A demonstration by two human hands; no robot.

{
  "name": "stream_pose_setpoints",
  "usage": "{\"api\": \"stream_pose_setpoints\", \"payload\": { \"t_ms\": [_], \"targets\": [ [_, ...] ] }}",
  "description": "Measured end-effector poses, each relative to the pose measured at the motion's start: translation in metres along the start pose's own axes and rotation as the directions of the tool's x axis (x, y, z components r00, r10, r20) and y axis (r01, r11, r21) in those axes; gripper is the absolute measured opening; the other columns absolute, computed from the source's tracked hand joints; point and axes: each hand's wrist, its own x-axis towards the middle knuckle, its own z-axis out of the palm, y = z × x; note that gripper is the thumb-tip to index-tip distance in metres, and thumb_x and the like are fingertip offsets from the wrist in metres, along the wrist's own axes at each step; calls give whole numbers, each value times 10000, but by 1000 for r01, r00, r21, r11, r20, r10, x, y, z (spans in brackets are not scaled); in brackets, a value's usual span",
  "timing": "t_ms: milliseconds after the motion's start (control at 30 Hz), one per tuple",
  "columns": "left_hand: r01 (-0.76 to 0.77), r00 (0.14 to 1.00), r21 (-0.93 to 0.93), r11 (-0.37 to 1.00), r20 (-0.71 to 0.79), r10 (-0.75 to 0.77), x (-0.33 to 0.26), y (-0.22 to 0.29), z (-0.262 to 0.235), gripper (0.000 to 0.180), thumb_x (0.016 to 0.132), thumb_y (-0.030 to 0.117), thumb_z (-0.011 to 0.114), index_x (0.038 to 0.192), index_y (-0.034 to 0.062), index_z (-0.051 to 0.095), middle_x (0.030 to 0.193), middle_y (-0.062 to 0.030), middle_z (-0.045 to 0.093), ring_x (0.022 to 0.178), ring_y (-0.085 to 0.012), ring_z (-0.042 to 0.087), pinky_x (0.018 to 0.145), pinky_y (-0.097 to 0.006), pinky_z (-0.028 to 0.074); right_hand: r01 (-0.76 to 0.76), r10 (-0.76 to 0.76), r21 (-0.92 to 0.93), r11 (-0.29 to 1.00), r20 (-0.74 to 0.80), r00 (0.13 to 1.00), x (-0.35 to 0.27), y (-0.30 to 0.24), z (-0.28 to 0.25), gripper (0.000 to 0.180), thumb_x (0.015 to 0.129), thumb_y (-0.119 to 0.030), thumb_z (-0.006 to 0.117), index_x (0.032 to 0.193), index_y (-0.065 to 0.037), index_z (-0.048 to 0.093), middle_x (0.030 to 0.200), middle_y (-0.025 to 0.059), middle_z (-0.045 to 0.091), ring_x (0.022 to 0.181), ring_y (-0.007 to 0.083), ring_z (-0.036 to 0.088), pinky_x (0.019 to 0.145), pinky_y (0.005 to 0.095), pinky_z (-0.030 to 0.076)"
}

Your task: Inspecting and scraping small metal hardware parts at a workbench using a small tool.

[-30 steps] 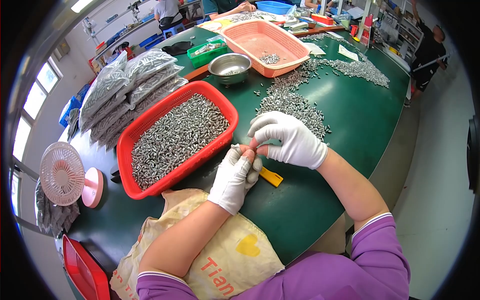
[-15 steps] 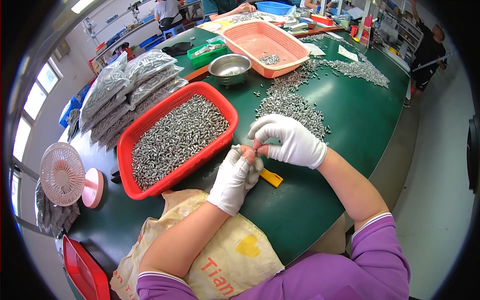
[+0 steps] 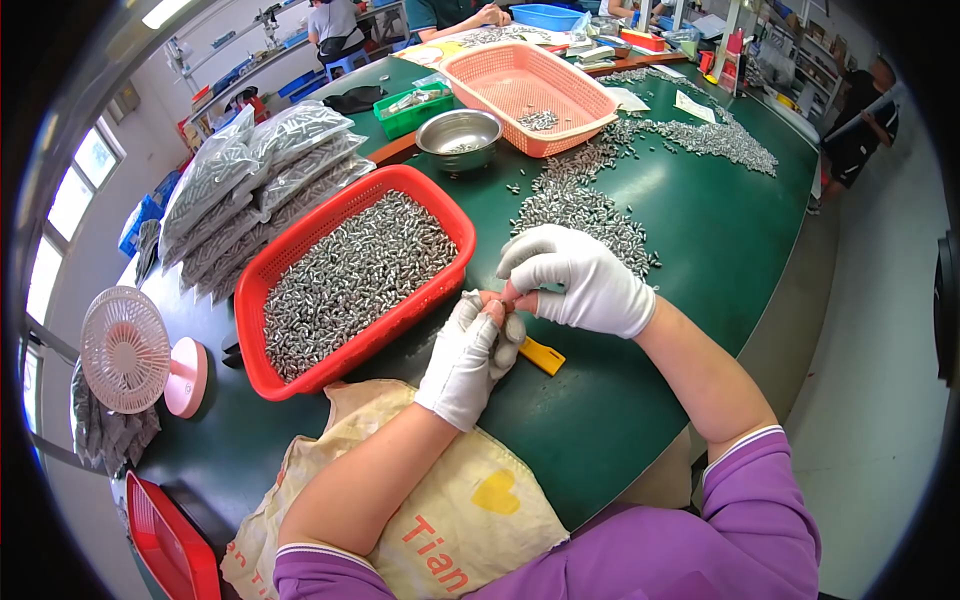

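My two hands meet at the near middle of the green table, both in white gloves with bare fingertips. My left hand (image 3: pixel 468 355) is closed, its thumb and finger pinched together. From the right, my right hand (image 3: pixel 585 285) pinches at the same spot with thumb and forefinger. What lies between the fingertips is too small and covered to make out. Just beyond my hands spreads a heap of small silvery metal pins (image 3: pixel 580 210). Beside my left hand stands a red plastic basket (image 3: pixel 385 338) filled with similar pins. A yellow flat handle (image 3: pixel 543 356) lies under my hands.
A pink basket (image 3: pixel 480 88), a steel bowl (image 3: pixel 458 135) and a green bin (image 3: pixel 405 120) stand farther back. Filled clear bags (image 3: pixel 265 165) are stacked left, near a pink fan (image 3: pixel 125 350). A printed cloth (image 3: pixel 440 500) hangs over the near edge. Other people are in the background.
My fingertips have shifted very slightly against each other, still pinched together. At the far right, a person in dark clothes has lowered a raised arm.
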Motion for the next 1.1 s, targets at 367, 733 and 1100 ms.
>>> {"api": "stream_pose_setpoints", "payload": {
  "t_ms": [367,733,1100],
  "targets": [
    [-101,991,-100,990,-94,92,0,-6,-3,198,956,322,556,989,131,514,697,24,458,517,-73,356,499,-223,296,-148,231,-342,928,215,949,-2,-13,-6,295,721,-284,762,928,-96,668,843,71,616,806,273,606,735,377,490],
    [-192,967,-78,978,-184,175,6,-8,-7,133,938,244,593,973,132,530,678,24,458,507,-69,363,457,-214,275,-418,647,-530,738,378,662,0,-37,9,374,766,-370,672,1003,-83,647,885,129,667,826,310,657,728,406,521],
    [-259,942,259,930,-144,303,-6,-11,3,113,938,140,564,1018,95,497,776,39,482,622,-33,410,548,-174,338,-388,635,-594,704,284,718,-2,-43,17,257,752,-286,655,877,-61,655,809,147,674,772,327,668,680,426,526]
  ]
}}
